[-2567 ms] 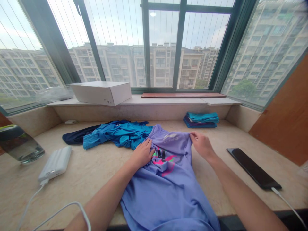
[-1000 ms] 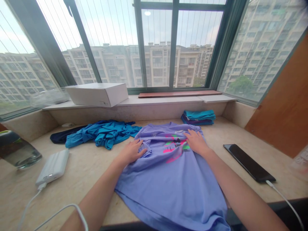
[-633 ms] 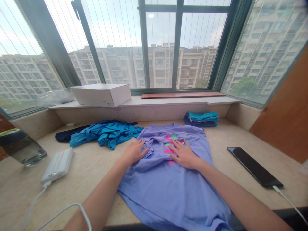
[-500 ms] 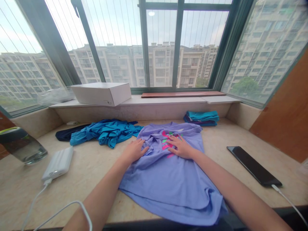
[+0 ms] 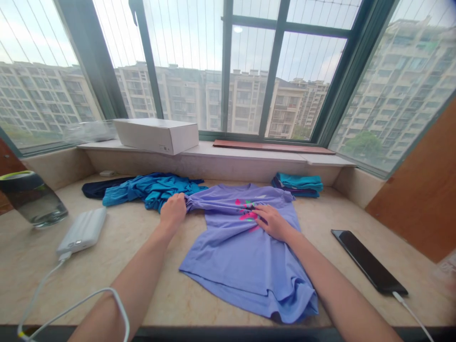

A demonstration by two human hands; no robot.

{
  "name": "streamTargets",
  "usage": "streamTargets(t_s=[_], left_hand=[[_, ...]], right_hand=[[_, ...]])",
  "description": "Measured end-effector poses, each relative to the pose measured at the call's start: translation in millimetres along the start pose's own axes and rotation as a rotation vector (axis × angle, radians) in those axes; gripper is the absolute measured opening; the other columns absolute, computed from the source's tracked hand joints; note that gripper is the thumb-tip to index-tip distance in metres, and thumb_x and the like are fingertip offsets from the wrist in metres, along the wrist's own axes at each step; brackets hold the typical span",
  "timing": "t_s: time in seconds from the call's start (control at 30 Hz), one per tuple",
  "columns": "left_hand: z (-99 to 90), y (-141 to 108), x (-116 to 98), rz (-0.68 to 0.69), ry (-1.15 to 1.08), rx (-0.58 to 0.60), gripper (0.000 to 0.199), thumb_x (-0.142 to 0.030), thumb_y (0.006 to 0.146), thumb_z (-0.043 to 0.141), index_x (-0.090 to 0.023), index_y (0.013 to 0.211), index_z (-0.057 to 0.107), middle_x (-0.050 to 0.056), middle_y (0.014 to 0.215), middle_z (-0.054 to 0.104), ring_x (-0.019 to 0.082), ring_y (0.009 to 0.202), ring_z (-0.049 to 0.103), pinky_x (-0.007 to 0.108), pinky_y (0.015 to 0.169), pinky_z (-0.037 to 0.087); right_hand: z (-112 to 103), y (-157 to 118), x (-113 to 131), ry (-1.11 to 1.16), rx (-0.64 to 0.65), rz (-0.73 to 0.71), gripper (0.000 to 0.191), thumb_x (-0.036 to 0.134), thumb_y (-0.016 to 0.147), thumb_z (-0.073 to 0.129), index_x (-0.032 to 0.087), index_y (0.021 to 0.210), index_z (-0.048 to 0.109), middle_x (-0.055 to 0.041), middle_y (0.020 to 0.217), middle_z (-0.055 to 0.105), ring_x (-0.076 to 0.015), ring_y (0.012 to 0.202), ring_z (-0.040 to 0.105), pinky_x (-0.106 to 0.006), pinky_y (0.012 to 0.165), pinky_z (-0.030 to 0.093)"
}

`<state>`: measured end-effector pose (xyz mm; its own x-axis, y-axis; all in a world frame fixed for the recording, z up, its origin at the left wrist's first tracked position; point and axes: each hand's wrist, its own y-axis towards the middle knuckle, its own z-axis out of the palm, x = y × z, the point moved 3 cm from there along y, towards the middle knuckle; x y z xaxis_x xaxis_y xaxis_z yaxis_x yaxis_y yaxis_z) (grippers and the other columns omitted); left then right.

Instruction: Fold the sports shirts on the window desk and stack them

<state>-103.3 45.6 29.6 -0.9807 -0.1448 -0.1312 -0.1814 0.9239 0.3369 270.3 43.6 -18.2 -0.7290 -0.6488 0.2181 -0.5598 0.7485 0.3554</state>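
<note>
A purple T-shirt (image 5: pixel 242 256) with a pink and green print lies spread on the stone counter (image 5: pixel 171 294), its neckline toward the window. My left hand (image 5: pixel 174 209) is closed around the shirt's left sleeve, which is stretched out sideways in creases. Over the print, my right hand (image 5: pixel 272 222) rests on the fabric with its fingers apart. Folds run across the chest between both hands, and the hem is wavy at the near edge.
Crumpled blue clothes (image 5: pixel 156 187) lie behind my left hand; folded clothes (image 5: pixel 298 184) sit at the back right. A bottle (image 5: pixel 33 202) and white power bank (image 5: pixel 82 230) are left, a phone (image 5: pixel 368 261) right. A white box (image 5: pixel 156 135) stands on the sill.
My left hand has moved left from the shirt's chest and closed on the sleeve, pulling it outward. My right hand stays on the print. The view has tilted slightly.
</note>
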Motion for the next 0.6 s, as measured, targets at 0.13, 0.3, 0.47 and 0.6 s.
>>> streamTargets(t_s=[0.13,0.3,0.47,0.6], left_hand=[[-13.1,-0.8,0.8,0.048,-0.108,-0.083,0.041,-0.01,0.099,0.032,-0.007,0.134,0.055,0.021,0.137,0.058,0.032,0.125,0.057,0.04,0.104,0.045],[-42.3,-29.8,-30.0,0.397,-0.172,0.041,0.037,-0.018,0.101,0.042,-0.01,0.13,0.064,0.015,0.143,0.058,0.026,0.133,0.052,0.034,0.115,0.036],[-62.3,-100.5,-21.5,0.752,-0.295,0.411,0.035,-0.035,0.093,0.061,-0.029,0.126,0.069,0.004,0.137,0.066,0.023,0.124,0.063,0.032,0.107,0.047],[-64.0,-139.0,4.4,0.712,-0.333,0.538,0.042,-0.034,0.091,0.061,-0.029,0.132,0.067,0.007,0.144,0.06,0.028,0.13,0.058,0.039,0.11,0.046]], right_hand=[[-15.7,2.0,13.4,0.051,-0.066,0.0,0.034,0.032,0.101,0.046,0.021,0.124,0.07,-0.0113,0.137,0.065,-0.0262,0.13,0.058,-0.05,0.117,0.037],[-61.9,-39.0,47.2,0.288,-0.006,0.078,0.037,0.041,0.1,0.05,0.021,0.123,0.071,-0.0104,0.126,0.072,-0.0261,0.121,0.064,-0.042,0.109,0.047],[-88.0,-135.1,75.3,0.33,0.303,0.184,0.058,0.053,0.085,0.071,0.028,0.138,0.063,-0.0115,0.148,0.056,-0.0328,0.139,0.049,-0.05,0.119,0.035],[-79.2,-181.9,75.9,0.304,0.366,0.309,0.06,0.033,0.078,0.075,0.032,0.136,0.064,-0.0096,0.153,0.05,-0.0325,0.142,0.045,-0.051,0.12,0.033]])
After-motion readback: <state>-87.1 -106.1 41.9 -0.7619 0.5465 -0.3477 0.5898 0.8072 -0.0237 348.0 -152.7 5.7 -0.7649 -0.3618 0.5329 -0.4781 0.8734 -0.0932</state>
